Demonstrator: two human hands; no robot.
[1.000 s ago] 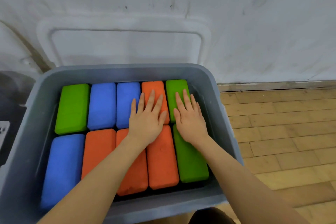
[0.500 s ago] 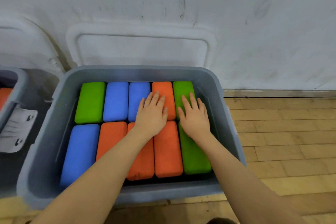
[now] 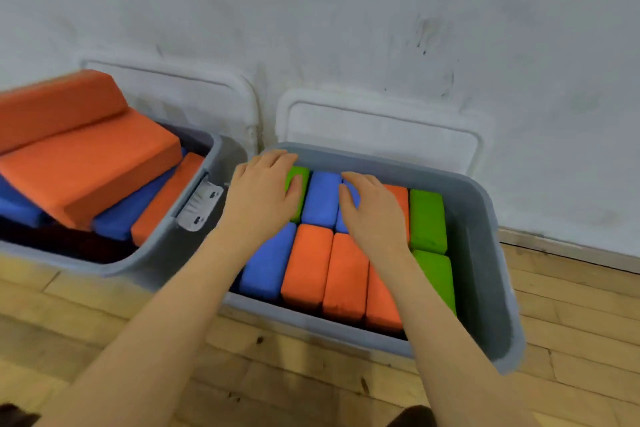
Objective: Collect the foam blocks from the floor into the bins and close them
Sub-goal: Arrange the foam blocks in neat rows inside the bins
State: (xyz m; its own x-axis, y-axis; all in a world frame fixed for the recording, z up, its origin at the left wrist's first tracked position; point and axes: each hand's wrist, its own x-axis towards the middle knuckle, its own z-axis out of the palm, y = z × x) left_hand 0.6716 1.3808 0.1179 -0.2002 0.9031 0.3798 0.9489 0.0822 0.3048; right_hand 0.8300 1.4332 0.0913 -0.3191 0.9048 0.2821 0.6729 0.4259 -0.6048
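**binfan:** So nearest the camera, bare wood floor (image 3: 277, 374) is all that's showing, no loose blocks on it that I can spot. Both forearms are reaching over the near rim of the right bin (image 3: 485, 288). Left hand (image 3: 263, 194) is lying open and flat, fingers spread over the far-left corner, covering a green block (image 3: 299, 180). Right hand (image 3: 372, 208) is open too, palm down, fingertips touching a blue block (image 3: 320, 199). Hands are apart, neither one gripping anything.

**tidyup:** Looks to me like they're pressing the top layer level so the lid can seat?

**binfan:** That's my read. Blue, orange and green blocks are sitting in two snug rows, roughly flush below the rim. I'd keep palms flat and push evenly, since foam springs back and a proud corner is going to stop the lid closing.

**tidyup:** Where's the lid though?

**binfan:** White lid (image 3: 381, 130) is leaning on the wall (image 3: 415, 10) right behind that bin. Easy grab with both hands once the blocks are settling.

**tidyup:** And the other bin?

**binfan:** Left bin (image 3: 194, 218) is the problem child. Orange blocks (image 3: 86, 163) are piling up tilted, well above its rim, with blue ones underneath. Second lid (image 3: 194, 90) is standing behind it, but I'm guessing that pile is needing a restack first.
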